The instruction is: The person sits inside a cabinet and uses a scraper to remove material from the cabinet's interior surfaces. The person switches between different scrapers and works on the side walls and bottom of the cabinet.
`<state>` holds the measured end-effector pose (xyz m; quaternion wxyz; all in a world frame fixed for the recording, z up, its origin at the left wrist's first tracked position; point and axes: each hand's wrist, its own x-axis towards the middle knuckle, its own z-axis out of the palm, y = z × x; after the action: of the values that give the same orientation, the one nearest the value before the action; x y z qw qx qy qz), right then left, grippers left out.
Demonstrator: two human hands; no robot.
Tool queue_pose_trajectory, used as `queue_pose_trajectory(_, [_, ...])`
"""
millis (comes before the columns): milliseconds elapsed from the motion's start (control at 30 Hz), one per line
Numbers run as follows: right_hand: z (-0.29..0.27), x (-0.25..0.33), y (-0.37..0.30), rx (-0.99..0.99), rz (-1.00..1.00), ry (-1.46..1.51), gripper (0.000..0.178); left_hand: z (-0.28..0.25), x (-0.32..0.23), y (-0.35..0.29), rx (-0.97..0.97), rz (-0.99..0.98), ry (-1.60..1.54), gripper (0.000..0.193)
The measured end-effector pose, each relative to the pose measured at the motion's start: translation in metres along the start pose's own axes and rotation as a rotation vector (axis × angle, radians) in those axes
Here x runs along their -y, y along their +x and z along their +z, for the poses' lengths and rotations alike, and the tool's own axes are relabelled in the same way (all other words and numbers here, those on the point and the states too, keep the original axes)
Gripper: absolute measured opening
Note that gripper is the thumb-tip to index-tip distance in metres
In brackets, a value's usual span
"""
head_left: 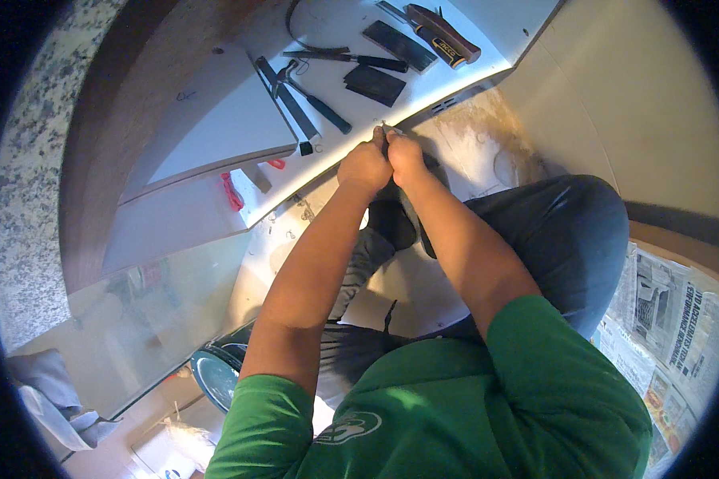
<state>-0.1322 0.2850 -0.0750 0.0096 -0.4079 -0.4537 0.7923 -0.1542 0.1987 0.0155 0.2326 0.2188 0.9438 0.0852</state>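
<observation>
My left hand [365, 166] and my right hand [406, 157] meet at the front edge of a white cabinet shelf [327, 152]. Both are closed, fingertips pinched together against the edge. Something thin and dark shows between them, too small and covered to name. Just beyond, on the shelf, lie a claw hammer [321, 105] with a dark handle, a long dark flat bar [293, 108], a dark-handled file-like tool [375, 62] and black flat sheets [375, 85]. Farther right are a dark rectangular block [399, 45], a chisel [442, 46] with a black and yellow handle and a brown wooden piece [455, 36].
A loose white panel [224, 120] leans inside the cabinet on the left, near red clamp-like pieces [232, 191]. Glass [152, 311] stands at the lower left by a round bluish container [214, 379]. A beige panel [631, 104] rises at right; newspaper [671, 311] covers the floor there.
</observation>
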Motion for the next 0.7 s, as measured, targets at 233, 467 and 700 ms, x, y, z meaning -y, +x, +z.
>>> queue_pose_trajectory(233, [-0.009, -0.025, 0.051, -0.004, -0.235, -0.313, 0.038, -0.014, -0.012, 0.008, 0.062, -0.033, 0.014, 0.072])
queue_pose_trajectory(467, [0.014, 0.019, 0.002, -0.013, -0.018, -0.088, 0.038, -0.007, 0.008, 0.020, 0.024, 0.005, 0.016, 0.075])
queue_pose_trajectory(700, [-0.003, -0.012, 0.018, -0.075, -0.055, -0.137, 0.041, -0.014, -0.011, 0.001, 0.045, 0.024, 0.003, 0.074])
